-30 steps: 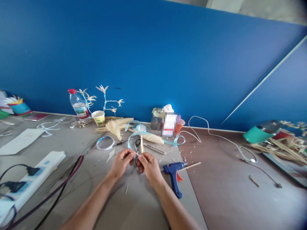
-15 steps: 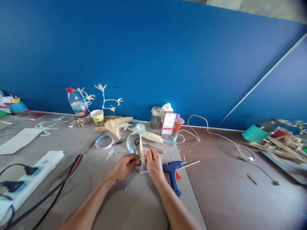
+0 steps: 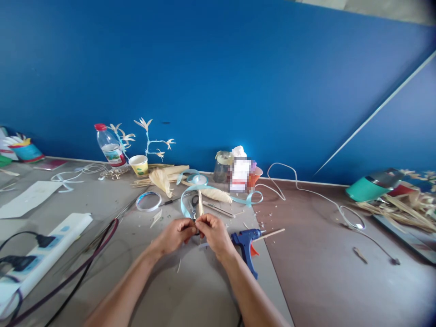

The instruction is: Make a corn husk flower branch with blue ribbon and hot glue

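Observation:
My left hand (image 3: 175, 235) and my right hand (image 3: 214, 234) meet at the middle of the grey table (image 3: 190, 290), fingertips pinched together on a small pale husk strip (image 3: 200, 210) that sticks up between them. A pair of black-handled scissors (image 3: 195, 202) lies just beyond the fingers, inside a loop of light blue ribbon (image 3: 218, 193). A blue glue gun (image 3: 245, 245) lies right beside my right hand.
A white power strip (image 3: 44, 254) with dark cables sits at the left. A tape ring (image 3: 149, 201), a water bottle (image 3: 109, 147), a yellow cup (image 3: 140, 165), husk pieces, a jar (image 3: 222, 167) and a white cord (image 3: 306, 193) lie behind. Dried husks and a teal container (image 3: 369, 187) are at the right.
My hands parted briefly with the strip upright between them, then came back together and pinched on it again. Nothing else on the table moved.

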